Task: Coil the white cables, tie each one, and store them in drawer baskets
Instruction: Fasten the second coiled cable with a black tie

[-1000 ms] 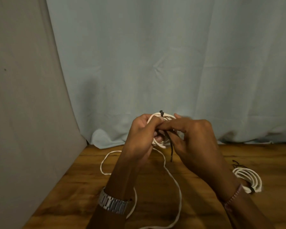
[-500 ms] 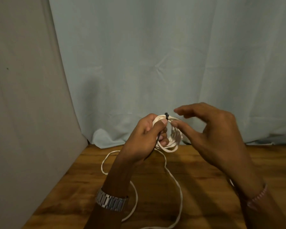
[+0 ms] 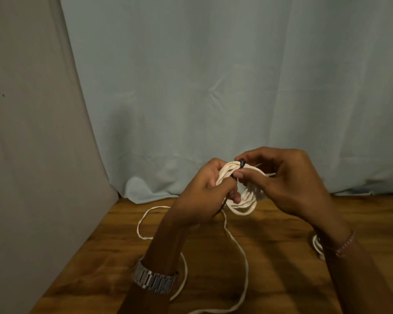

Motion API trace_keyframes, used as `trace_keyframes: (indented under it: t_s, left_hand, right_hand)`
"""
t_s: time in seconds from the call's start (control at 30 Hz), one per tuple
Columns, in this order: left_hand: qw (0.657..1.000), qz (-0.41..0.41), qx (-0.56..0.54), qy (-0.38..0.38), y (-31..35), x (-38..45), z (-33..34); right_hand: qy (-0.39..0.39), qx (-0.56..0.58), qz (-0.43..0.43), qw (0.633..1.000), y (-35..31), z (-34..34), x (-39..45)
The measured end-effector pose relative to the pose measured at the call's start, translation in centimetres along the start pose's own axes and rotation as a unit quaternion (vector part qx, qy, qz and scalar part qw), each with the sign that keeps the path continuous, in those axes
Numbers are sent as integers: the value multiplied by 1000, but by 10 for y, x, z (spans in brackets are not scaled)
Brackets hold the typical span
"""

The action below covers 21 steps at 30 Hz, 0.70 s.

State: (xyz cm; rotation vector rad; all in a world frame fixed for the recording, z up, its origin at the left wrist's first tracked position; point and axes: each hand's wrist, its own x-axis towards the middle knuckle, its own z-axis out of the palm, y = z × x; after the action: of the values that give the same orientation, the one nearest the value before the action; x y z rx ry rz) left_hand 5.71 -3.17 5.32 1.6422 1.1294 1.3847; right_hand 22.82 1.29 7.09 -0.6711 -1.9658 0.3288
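A white cable coil [image 3: 245,198] hangs in the air above the wooden table [image 3: 270,264]. My left hand [image 3: 204,193] grips the coil's left side, with a dark tie end trailing below its palm. My right hand [image 3: 288,180] pinches the coil's top, thumb and forefinger at a dark tie [image 3: 242,163] wrapped around the strands. A loose tail of the cable [image 3: 238,250] drops from the coil and loops across the table toward me. A second white coil [image 3: 317,247] lies on the table at the right, mostly hidden by my right wrist.
A pale blue cloth [image 3: 213,87] hangs behind the table and bunches at its back edge. A grey cloth wall [image 3: 32,155] closes off the left side. No drawer or basket is in view.
My right hand let go of the tie and opened half a second ago, then came back and now pinches the coil's top at the tie. The left hand kept its hold.
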Motion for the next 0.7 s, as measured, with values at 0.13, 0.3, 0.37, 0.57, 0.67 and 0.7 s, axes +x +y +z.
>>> trace_keyframes:
  t_s: [0.13, 0.3, 0.37, 0.57, 0.67, 0.7]
  left_hand:
    - [992, 5, 110, 66, 4, -3, -1]
    - [938, 105, 271, 186, -2, 1, 6]
    - [924, 101, 291, 228, -2, 2, 7]
    - [912, 41, 293, 282, 4, -1, 11]
    - [918, 43, 281, 277, -1, 0, 12]
    - [927, 53, 258, 268, -2, 1, 11]
  right_hand:
    - [50, -155, -138, 977, 4, 11, 1]
    - [46, -175, -167, 969, 2, 13, -1]
    - [32, -174, -165, 970, 2, 14, -2]
    - [30, -166, -158, 973, 2, 11, 0]
    - [24, -164, -153, 974, 4, 10, 0]
    - [24, -160, -153, 975, 4, 9, 0]
